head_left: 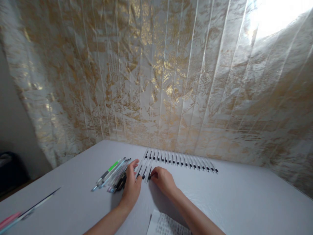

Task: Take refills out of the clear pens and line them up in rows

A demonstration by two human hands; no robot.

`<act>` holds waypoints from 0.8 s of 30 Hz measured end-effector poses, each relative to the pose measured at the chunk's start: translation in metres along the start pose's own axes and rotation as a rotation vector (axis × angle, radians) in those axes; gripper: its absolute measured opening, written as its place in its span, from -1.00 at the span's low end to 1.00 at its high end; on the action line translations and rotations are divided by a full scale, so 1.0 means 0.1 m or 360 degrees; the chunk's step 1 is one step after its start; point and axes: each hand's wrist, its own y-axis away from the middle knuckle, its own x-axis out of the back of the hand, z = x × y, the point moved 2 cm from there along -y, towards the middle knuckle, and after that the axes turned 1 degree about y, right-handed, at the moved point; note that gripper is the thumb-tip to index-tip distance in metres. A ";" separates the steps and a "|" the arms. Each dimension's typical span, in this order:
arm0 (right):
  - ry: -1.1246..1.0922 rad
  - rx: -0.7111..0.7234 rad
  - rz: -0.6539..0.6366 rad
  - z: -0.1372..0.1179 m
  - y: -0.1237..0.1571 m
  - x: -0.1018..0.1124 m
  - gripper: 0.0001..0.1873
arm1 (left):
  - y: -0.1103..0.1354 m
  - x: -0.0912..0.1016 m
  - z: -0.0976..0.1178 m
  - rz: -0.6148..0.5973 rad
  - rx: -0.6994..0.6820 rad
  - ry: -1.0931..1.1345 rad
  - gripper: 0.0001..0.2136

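A row of several clear pens with black caps (181, 160) lies side by side on the white table (244, 195), near the curtain. A shorter second row (144, 171) lies just in front of its left end. My left hand (132, 186) rests flat with fingers stretched out, fingertips touching the left pens of that short row. My right hand (163, 179) is curled, its fingertips pinched at a black-capped pen (149, 172) at the short row's right end. A bundle of mixed pens (112, 175), one with a green barrel, lies just left of my left hand.
A gold-and-white pleated curtain (156, 81) hangs right behind the table. A printed paper sheet (166, 225) lies at the near edge between my forearms. Loose pens, one pink (9, 220) and one long dark (40, 204), lie at the table's left edge.
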 end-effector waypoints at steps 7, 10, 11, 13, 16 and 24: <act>-0.0022 -0.0053 0.0010 -0.01 -0.02 0.01 -0.76 | 0.00 0.00 -0.01 0.0029 0.0007 0.0004 -0.51; -0.0017 -0.0048 0.0026 -0.01 -0.03 0.00 -0.77 | 0.00 0.00 -0.01 0.0018 0.0003 0.0000 -0.52; -0.0018 -0.0050 0.0026 -0.01 -0.03 -0.01 -0.78 | 0.00 0.00 -0.01 0.0015 0.0001 0.0000 -0.52; -0.0035 -0.0055 0.0020 0.01 -0.04 -0.02 -0.79 | 0.00 0.00 -0.01 0.0010 -0.0001 0.0000 -0.53; -0.0099 -0.0039 0.0024 0.03 -0.04 0.01 -0.81 | 0.00 0.00 0.00 0.0008 -0.0005 0.0001 -0.52; -0.0280 -0.0006 -0.0143 0.31 0.55 0.32 -0.80 | 0.06 0.00 0.01 -0.0004 -0.0050 -0.0035 -0.53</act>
